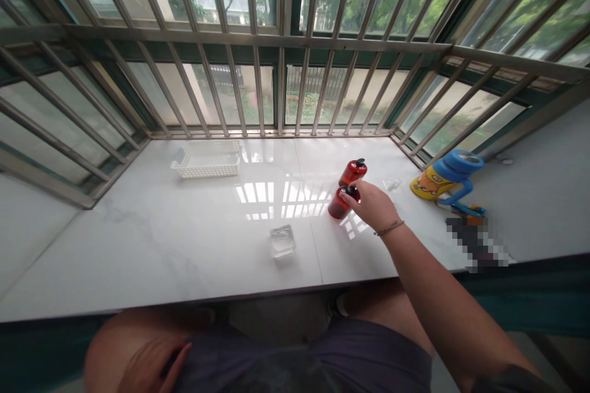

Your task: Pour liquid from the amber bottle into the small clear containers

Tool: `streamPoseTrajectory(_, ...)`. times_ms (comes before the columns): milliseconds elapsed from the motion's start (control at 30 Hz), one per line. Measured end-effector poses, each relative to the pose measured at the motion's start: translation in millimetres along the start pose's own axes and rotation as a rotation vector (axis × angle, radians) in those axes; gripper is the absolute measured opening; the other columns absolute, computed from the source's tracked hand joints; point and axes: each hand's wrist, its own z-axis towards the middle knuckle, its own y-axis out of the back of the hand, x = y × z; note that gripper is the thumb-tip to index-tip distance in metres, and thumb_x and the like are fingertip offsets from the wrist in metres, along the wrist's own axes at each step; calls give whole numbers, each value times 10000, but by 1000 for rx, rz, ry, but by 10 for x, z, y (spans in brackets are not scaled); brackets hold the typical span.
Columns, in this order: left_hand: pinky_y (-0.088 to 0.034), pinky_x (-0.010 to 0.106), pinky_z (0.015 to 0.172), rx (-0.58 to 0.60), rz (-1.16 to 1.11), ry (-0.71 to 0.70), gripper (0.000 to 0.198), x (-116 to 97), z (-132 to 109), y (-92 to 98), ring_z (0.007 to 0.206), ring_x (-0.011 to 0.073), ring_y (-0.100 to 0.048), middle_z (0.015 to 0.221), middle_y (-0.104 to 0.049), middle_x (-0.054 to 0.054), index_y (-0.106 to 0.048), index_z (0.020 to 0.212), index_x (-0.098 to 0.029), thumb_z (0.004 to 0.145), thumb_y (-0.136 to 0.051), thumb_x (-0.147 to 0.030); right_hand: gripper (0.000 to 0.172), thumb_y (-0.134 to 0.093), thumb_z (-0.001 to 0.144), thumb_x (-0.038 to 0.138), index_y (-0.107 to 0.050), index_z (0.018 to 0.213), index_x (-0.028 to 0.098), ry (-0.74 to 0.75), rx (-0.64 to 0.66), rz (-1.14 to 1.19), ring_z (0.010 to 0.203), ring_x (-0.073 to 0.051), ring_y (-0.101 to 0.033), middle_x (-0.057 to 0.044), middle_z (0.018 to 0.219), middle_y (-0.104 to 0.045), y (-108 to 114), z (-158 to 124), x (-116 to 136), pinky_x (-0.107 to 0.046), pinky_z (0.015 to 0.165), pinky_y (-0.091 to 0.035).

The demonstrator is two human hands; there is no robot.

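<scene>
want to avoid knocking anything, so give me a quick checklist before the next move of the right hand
1. Right hand grip at the black cap of the nearer translucent red bottle: ok, fingers on it.
2. Nearer bottle's base on the glossy white counter: cannot tell whether resting or slightly lifted.
3. Clearance from the farther translucent red, black-capped bottle: not ok, it stands close behind.
4. Small clear square container apart from both bottles: ok.
5. White perforated plastic basket well away: ok, far left.
6. Left hand off the counter: ok, on the thigh.
</scene>
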Motion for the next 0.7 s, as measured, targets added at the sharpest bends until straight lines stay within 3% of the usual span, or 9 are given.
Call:
streamPoseTrajectory(100, -675, 357, 782, -46, -16, -44, 383, -110, 46, 88, 832, 236, -814, 940, -849, -33, -811, 958, -331, 1016, -563, -617, 288, -559, 1035, 497, -633, 988, 223, 26, 54, 13, 725, -245, -643, -70, 838, -709, 72, 39, 94, -357, 631, -432)
streamPoseTrajectory(200, -666, 352, 763, -123, -52, -75, 334, -318, 164, 166, 798, 231, -799, 904, -837, -22, -791, 963, -319, 1030, -582, -570, 250, -576, 1037, 470, -639, 1044, 228, 101, 130, 52, 766, -240, -668, -62, 892, -728, 195, -40, 167, -355, 664, -445)
streamPoseTrajectory(367, -640, 362, 860, -140, -199, -208, 80, -977, 618, 265, 877, 221, -772, 961, -815, 21, -755, 1055, -279, 1001, -695, -284, 194, -610, 1034, 421, -672, 1125, 261, 248, 287, 160, 935, -261, -697, -66, 1070, -749, 474, -335, 381, -377, 794, -489)
streamPoseTrajectory(400, -634, 372, 902, -148, -230, -246, 113, -1145, 739, 290, 900, 219, -770, 983, -816, 23, -743, 1085, -277, 985, -713, -235, 190, -618, 1032, 425, -676, 1122, 267, 251, 317, 187, 935, -259, -697, -62, 1069, -750, 532, -415, 452, -377, 798, -493)
streamPoseTrajectory(500, -628, 419, 993, -137, -321, -346, 332, -1664, 1100, 375, 1039, 255, -768, 1131, -811, 64, -673, 1292, -279, 971, -754, -293, 188, -648, 1022, 448, -677, 1089, 275, 234, 425, 286, 855, -237, -687, -43, 990, -747, 699, -703, 738, -357, 740, -493)
streamPoseTrajectory(567, -617, 474, 1060, -55, -380, -319, 690, -1982, 1297, 408, 1238, 324, -716, 1346, -741, 146, -523, 1515, -260, 926, -799, -491, 180, -659, 1022, 439, -676, 1102, 279, 260, 509, 385, 823, -223, -681, -34, 969, -746, 779, -927, 980, -342, 717, -494)
streamPoseTrajectory(633, -590, 557, 1114, 3, -441, -278, 1100, -2239, 1425, 390, 1364, 396, -638, 1499, -633, 212, -323, 1650, -235, 792, -854, -672, 189, -675, 1014, 410, -668, 1155, 284, 298, 555, 490, 829, -219, -684, -35, 992, -750, 802, -1156, 1227, -336, 726, -505)
streamPoseTrajectory(700, -621, 556, 1070, 28, -517, -200, 1134, -2406, 1474, 322, 1306, 387, -677, 1465, -652, 198, -282, 1653, -264, 768, -905, -602, 215, -669, 1011, 383, -654, 1206, 292, 299, 546, 563, 854, -223, -693, -42, 1040, -753, 741, -1367, 1444, -339, 748, -519)
